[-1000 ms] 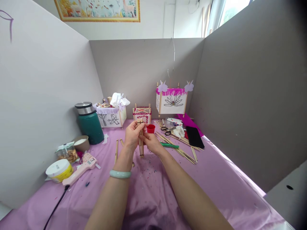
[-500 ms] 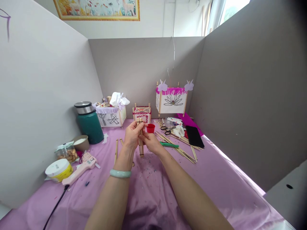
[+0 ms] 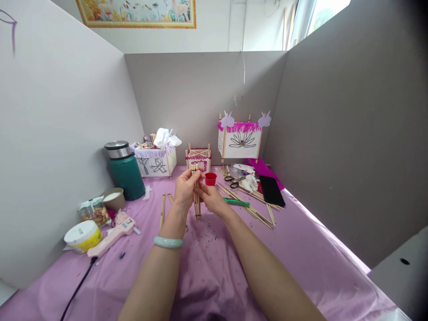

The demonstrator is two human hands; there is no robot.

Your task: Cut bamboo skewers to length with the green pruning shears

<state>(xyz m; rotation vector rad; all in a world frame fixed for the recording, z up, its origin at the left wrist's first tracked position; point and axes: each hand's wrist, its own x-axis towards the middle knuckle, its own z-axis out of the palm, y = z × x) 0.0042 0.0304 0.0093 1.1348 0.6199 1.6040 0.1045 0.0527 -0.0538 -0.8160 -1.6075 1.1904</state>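
A bundle of thin wooden sticks (image 3: 197, 208), with dark bands near its top and bottom ends, stands nearly upright between my hands. My left hand (image 3: 184, 185) is closed around its upper part, thumb in front. Lower down, my right hand (image 3: 210, 197) pinches the bundle from the right side; some of its fingers are hidden behind the sticks. Just beyond the bundle are a red cup (image 3: 210, 179) and a small white lantern-like frame (image 3: 198, 159) with red trim. Two loose sticks (image 3: 162, 211) lie left of my left forearm.
On the right lie several sticks (image 3: 257, 216), a green-handled tool (image 3: 236, 202), scissors (image 3: 233, 182) and a black phone (image 3: 272, 191). A larger paper lantern (image 3: 241, 145) hangs behind. On the left are a green bottle (image 3: 126, 176), a pink glue gun (image 3: 112, 236) with a cord, and a white-lidded tub (image 3: 83, 236).
Both hands keep the same hold on the bundle of sticks. The whole view has shifted very slightly; nothing else has visibly moved.
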